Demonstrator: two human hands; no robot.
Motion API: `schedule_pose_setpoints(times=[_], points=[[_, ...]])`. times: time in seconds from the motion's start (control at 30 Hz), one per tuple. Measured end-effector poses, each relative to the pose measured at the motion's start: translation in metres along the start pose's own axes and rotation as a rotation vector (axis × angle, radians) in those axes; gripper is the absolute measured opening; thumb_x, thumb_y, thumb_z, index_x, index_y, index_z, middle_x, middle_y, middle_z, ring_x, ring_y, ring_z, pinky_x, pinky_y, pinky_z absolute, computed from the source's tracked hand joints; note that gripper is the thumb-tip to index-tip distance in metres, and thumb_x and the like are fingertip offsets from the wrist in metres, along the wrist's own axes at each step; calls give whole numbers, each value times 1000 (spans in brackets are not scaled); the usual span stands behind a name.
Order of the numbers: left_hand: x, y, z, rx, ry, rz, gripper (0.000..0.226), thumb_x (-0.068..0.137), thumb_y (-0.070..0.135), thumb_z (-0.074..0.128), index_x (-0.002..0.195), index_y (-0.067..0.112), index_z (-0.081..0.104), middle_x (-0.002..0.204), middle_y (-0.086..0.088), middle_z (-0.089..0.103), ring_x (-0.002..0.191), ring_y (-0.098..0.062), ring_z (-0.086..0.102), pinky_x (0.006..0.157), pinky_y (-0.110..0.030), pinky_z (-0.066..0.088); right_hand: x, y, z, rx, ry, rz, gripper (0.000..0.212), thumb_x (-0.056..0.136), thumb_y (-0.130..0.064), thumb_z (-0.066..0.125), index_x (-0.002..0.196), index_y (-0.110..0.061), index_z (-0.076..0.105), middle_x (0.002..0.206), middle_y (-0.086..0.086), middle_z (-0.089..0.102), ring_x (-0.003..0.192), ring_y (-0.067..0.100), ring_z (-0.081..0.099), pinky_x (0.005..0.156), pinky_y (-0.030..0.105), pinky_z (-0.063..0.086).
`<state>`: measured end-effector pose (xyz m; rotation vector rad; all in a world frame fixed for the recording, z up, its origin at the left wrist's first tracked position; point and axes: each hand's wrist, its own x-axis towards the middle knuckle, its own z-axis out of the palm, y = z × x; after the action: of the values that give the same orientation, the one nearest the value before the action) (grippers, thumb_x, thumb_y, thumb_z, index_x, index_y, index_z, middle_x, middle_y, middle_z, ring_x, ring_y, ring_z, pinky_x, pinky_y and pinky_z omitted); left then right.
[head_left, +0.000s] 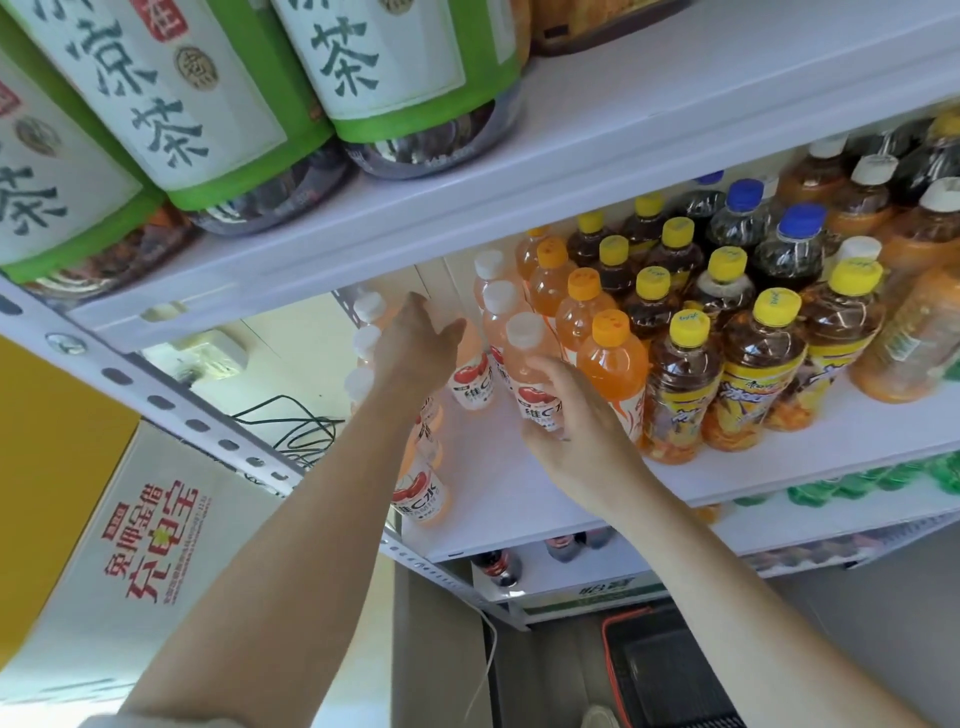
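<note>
Bottle (523, 365) of pink drink stands clamped in right grip (571, 421); left grip (415, 348) spread apart.

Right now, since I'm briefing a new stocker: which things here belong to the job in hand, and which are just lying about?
In the job: right hand gripping a pink bottle; left hand reaching among the other pink bottles; shelf.
Lying about: orange-cap bottles; yellow-cap bottles; green jugs; basket; cables.
</note>
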<state>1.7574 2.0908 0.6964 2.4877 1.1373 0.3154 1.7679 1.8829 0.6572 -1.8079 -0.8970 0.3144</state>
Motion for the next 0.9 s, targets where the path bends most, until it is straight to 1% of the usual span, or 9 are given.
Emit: schedule_pose_setpoints(times=[0.07,0.13,0.27,0.43,0.53,0.63,0.77,0.83,0.9], points=[[17,3,4,-18,8,-61,51,96,45,53,135,16,39,111,-11,69,97,-33,68,86,-38,50,8,0,-2,-47,-28,-30,61,95,-15,58,149,-17,30,157,-2,28,144,11,24,115,23,24],[30,7,12,-69,7,-99,52,95,43,57,136,18,39,112,-11,67,96,-33,69,87,-43,54,12,2,-4,-81,-27,-35,64,95,-17,57,151,-17,25,161,0,19,148,13,15,120,29,19],[37,0,35,-183,21,-130,48,95,29,61,135,15,39,116,-15,60,100,-37,66,86,-47,55,19,6,1,-160,-59,-58,71,95,-16,58,153,-14,17,163,7,5,151,19,2,119,25,10],[52,-7,38,-112,79,-147,36,94,29,59,123,13,43,109,-14,63,94,-36,66,82,-47,56,34,10,9,-271,-76,-84,77,93,-14,57,154,-10,10,163,14,-4,151,26,-5,123,38,10],[66,-9,29,-40,54,-163,39,94,31,59,125,12,44,108,-13,66,94,-34,68,82,-43,56,49,10,12,-293,-56,-80,75,92,-9,56,153,-9,14,162,18,2,150,31,-3,122,44,14],[74,-11,25,35,34,-164,42,93,33,60,126,12,43,106,-11,69,95,-32,68,76,-37,54,62,8,16,-230,-21,-40,71,91,-5,55,151,-8,18,161,20,6,150,33,0,121,40,14],[79,-11,28,66,64,-71,43,93,31,59,131,22,38,102,-9,69,88,-33,69,76,-43,58,74,11,23,-267,103,-27,56,89,-3,57,141,-4,36,145,22,31,133,36,35,105,37,39],[81,-14,29,98,107,-32,42,92,21,54,132,26,40,104,-10,69,85,-32,67,68,-38,55,75,13,27,-305,134,-22,53,90,-6,59,139,-4,40,139,19,38,128,33,39,101,33,40],[80,-16,31,90,129,-19,47,90,11,49,133,28,42,107,-9,68,79,-29,60,58,-31,43,70,16,30,-340,156,-27,53,90,-11,61,139,-6,42,135,19,44,125,31,42,99,33,41]])
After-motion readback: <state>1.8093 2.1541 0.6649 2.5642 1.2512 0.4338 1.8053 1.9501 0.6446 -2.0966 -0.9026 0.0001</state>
